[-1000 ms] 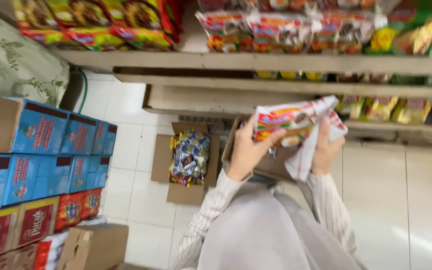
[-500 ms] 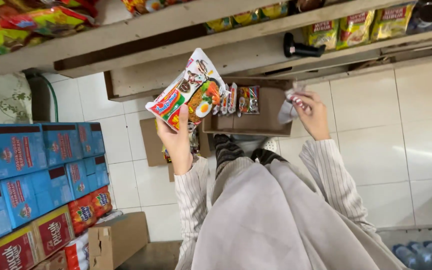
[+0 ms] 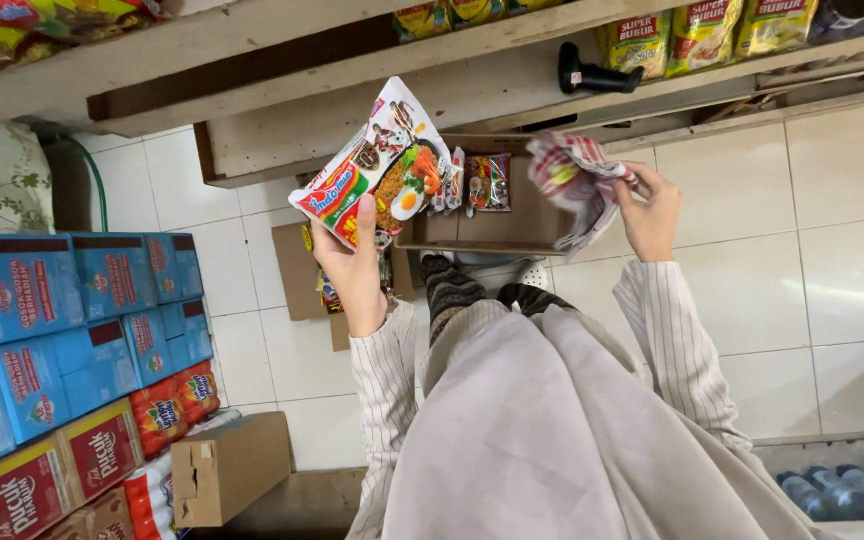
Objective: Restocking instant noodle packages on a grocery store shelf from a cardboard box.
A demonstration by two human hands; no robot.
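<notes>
head view: two hands, two packets, above an open carton

head view looks straight down at you standing on pale floor tiles before low wooden shelves. your left hand is raised with its fingers closed around the lower edge of a noodle packet, thumb pressed flat on the front. that packet is white with red, yellow and green patches and a picture of a plated dish with an egg; it tilts up and to the right, held clear of everything else. your right hand grips a crumpled red-and-white packet, fingers pinched on its right end, so it hangs bunched to the left of the hand.

between and below the two hands an open brown carton rests on the floor, with a few similar packets standing on edge at its far left side. a second flattened brown carton lies beside it, partly hidden by your left forearm.

on the top-right shelf, yellow-and-green sachets stand in a row, and a black handheld tool lies on the board just below them. at your left, blue boxes are stacked in tiers, with red-and-tan boxes underneath and a plain small brown box on the floor beside them. clear bottles show at the bottom right corner.
</notes>
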